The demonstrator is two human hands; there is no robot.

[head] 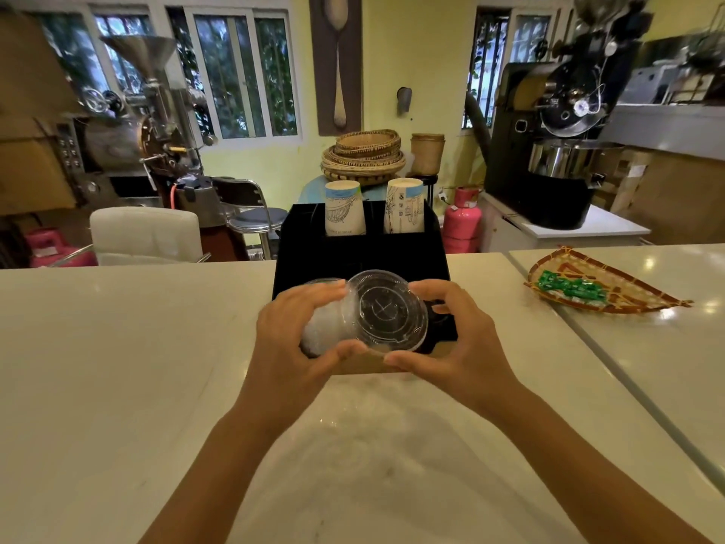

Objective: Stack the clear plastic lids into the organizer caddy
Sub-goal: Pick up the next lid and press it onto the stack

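Observation:
A stack of clear plastic lids (376, 312) lies on its side between my hands, its flat round face turned toward me. My left hand (290, 331) wraps the stack's left end. My right hand (451, 331) touches the stack's right rim with thumb and fingertips. The stack hovers just in front of the black organizer caddy (361, 257), over its low front compartments. Two upside-down stacks of printed paper cups (343, 208) (404, 206) stand in the caddy's rear slots. A brown strip at the caddy's front base shows under the lids.
The caddy sits on a white marble counter (117, 347). A woven tray (612, 304) with green packets (569, 288) lies on the adjoining counter to the right. Behind the counter are a white chair, stools, pink gas cylinders and coffee roasters.

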